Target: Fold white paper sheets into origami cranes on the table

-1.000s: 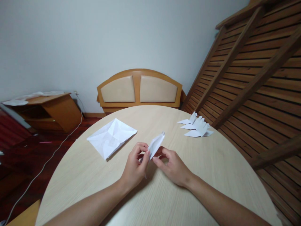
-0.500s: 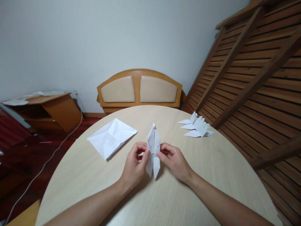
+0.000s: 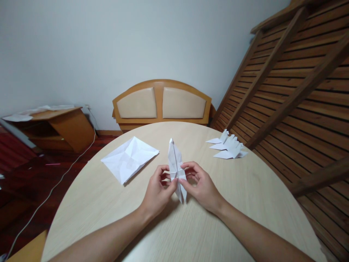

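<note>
Between my hands is a folded white paper figure (image 3: 176, 160), long and narrow, with a small bent tip at its far end and two pointed tails toward me. My left hand (image 3: 161, 189) pinches its left side, thumb on top and fingers behind. From the right, my right hand (image 3: 199, 185) grips the other side in the same way, its thumb near the centre crease. To the left lies a creased white paper sheet (image 3: 129, 160), apart from both hands. Several folded paper birds (image 3: 230, 147) stand in a row at the right.
The round wooden table (image 3: 245, 218) carries all the paper. Behind it stands a padded headboard (image 3: 163, 102) against the wall. A slatted wooden frame (image 3: 300, 102) leans at the right. At left are a low cabinet (image 3: 73, 131) and a white cable (image 3: 51, 193) on the floor.
The paper figure has turned a little, its far tip swinging left and its tails right. My thumbs have come closer together on it. The sheet and the birds have stayed in place.
</note>
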`<state>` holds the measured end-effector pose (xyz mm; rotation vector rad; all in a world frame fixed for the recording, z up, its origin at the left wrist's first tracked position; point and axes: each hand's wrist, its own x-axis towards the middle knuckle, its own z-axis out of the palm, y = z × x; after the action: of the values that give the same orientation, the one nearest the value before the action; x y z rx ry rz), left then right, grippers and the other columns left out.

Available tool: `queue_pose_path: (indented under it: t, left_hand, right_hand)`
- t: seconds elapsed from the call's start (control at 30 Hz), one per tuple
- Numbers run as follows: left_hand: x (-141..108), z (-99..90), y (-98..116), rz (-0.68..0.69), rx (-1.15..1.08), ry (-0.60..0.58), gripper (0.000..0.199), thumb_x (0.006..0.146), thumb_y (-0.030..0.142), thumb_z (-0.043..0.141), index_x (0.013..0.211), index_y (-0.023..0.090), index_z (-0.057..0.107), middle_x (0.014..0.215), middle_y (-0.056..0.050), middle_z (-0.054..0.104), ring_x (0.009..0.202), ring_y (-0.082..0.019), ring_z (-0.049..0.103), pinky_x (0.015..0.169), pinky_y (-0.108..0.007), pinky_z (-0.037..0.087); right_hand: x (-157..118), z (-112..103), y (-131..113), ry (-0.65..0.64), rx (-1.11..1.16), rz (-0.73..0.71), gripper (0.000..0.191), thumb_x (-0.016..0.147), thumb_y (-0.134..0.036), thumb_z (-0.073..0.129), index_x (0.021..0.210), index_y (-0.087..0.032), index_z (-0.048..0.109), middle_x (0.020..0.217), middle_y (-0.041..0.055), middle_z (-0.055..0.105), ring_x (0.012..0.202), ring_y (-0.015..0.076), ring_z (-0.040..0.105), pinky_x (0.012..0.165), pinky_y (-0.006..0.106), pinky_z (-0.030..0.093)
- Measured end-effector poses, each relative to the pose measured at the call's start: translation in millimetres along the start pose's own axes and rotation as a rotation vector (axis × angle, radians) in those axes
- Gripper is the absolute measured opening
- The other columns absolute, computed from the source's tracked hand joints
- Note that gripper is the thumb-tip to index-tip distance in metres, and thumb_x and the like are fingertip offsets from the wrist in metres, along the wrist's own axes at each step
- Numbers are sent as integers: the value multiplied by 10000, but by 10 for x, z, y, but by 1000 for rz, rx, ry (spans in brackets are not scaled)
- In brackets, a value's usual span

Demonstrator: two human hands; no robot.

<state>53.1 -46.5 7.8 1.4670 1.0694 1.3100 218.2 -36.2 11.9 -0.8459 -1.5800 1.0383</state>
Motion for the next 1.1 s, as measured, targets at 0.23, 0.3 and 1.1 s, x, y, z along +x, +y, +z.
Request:
queue_pose_path:
  t: [0.23,0.3,1.1]
  left_hand:
    - [-24,-50,-5,59,8,-20,217,926,328,560,1048,156,611,908,-60,683,752,-170,628,672,-277,502]
    - [-26,-53,1,72,-9,-21,231,950,354,526,1003,156,630,899,-58,679,782,-179,625,719,-292,507]
    - [-6,-50,-53,1,-16,-138,328,979,450,483,962,161,638,873,-41,628,805,-193,556,738,-298,456]
  right_hand:
    - [-15,24,57,50,-71,-25,269,862,-216,663,1111,-228,561,1011,42,662,871,164,666,808,320,555]
    - [-13,9,66,79,-70,-24,222,896,-249,635,1104,-224,561,1041,56,669,886,168,676,806,317,556]
    - [23,-93,24,-5,203,48,371,858,-433,694,1150,-239,572,1015,52,672,910,195,634,832,318,494]
